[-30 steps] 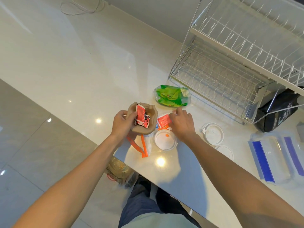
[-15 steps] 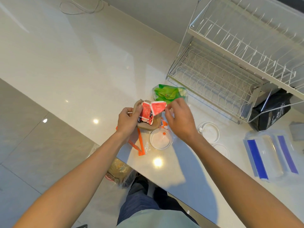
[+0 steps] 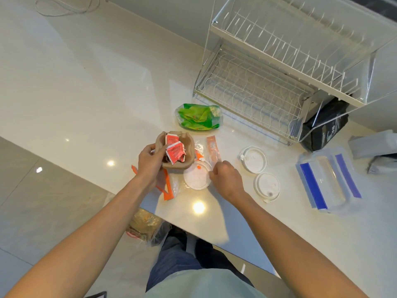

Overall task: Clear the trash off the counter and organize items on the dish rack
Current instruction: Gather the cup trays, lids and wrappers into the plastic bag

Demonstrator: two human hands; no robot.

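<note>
Left hand (image 3: 150, 163) clamps a brown pulp cup carrier (image 3: 176, 152) by its near wall, thumb inside, fingers outside; carrier lifted just off the counter (image 3: 86, 82). Red sauce packets (image 3: 174, 148) sit crumpled inside it, so it serves as the trash holder. Right hand (image 3: 225, 178) curls beside it, fingertips closed at the edge of a clear round lid (image 3: 196, 176); whether they pinch the lid or the thin wrapper there, cannot tell.

Progress, as judged: early. Only the packets are gathered. Left loose: an orange-and-clear wrapper (image 3: 212, 148) just beyond the right hand, orange strips (image 3: 166, 188) under the left hand, a green snack bag (image 3: 198, 117) farther out, 2 white cup lids (image 3: 258, 171) to the right of the right hand. Dish rack (image 3: 268, 82), beyond and right of both hands, shows 2 bare tiers; nothing placed on it yet. Plastic box with blue clips (image 3: 326, 179) lies on the counter far right, a black bag (image 3: 326, 125) behind the rack.

Surface: glossy pale stone, ceiling lights mirrored in it. Grey tile floor below the near edge; a bag of rubbish (image 3: 144, 224) on the floor by the person's legs.
</note>
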